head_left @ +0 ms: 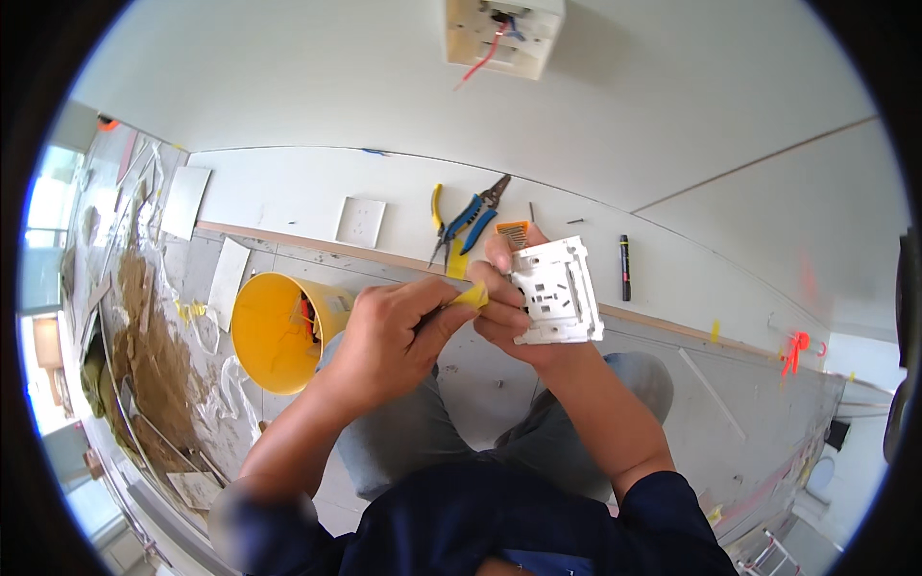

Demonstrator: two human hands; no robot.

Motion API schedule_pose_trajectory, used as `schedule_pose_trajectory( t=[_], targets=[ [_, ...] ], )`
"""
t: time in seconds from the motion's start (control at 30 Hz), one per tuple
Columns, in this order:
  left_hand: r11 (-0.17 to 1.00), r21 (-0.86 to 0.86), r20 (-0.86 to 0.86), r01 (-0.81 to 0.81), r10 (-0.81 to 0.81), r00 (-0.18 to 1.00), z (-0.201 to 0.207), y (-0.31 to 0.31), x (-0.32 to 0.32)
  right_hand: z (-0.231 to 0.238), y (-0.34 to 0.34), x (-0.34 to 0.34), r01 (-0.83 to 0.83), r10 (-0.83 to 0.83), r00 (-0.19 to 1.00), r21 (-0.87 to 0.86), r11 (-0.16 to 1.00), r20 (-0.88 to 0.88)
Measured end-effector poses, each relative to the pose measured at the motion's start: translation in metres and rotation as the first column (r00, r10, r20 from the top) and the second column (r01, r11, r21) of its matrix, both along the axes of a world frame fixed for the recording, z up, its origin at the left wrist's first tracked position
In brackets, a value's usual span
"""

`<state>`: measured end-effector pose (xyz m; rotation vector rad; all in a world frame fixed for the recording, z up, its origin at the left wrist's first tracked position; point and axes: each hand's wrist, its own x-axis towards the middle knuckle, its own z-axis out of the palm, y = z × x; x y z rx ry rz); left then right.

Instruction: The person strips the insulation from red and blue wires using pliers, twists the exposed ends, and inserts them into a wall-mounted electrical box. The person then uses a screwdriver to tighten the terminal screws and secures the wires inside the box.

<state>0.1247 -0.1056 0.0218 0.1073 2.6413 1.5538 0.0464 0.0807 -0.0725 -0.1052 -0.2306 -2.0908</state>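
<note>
In my right hand [504, 302] is a white wall socket plate [555, 293], held by its left side and tilted, with small slots across its face. My left hand [384, 331] is closed in a pinch just left of the plate. A small yellow piece [473, 296] sticks out from its fingertips, close to the right hand's fingers; whether it is tape or a handle I cannot tell. On the wall above, a white socket box [504, 38] stands open with a red wire [483, 56] hanging out.
Along the white ledge lie a white cover plate [361, 222], wire strippers [473, 219], yellow-and-blue pliers [438, 216], an orange item [514, 231], a screw [574, 222] and a black marker [624, 269]. A yellow bucket [257, 331] stands left of my knees. Debris [154, 326] litters the floor at left.
</note>
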Motion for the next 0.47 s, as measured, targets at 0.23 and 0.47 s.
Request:
schedule_pose_trajectory(
  t=[0.23, 0.47],
  targets=[
    [0.948, -0.276, -0.211, 0.159, -0.222, 0.952, -0.021, 0.012, 0.004, -0.004, 0.018, -0.016, 0.130, -0.128, 0.991, 0.040, 0.991, -0.041],
    [0.922, -0.336, 0.310, 0.195, -0.087, 0.947, -0.011, 0.015, 0.001, -0.004, 0.022, -0.013, 0.422, -0.306, 0.906, 0.573, 0.702, -0.293]
  ],
)
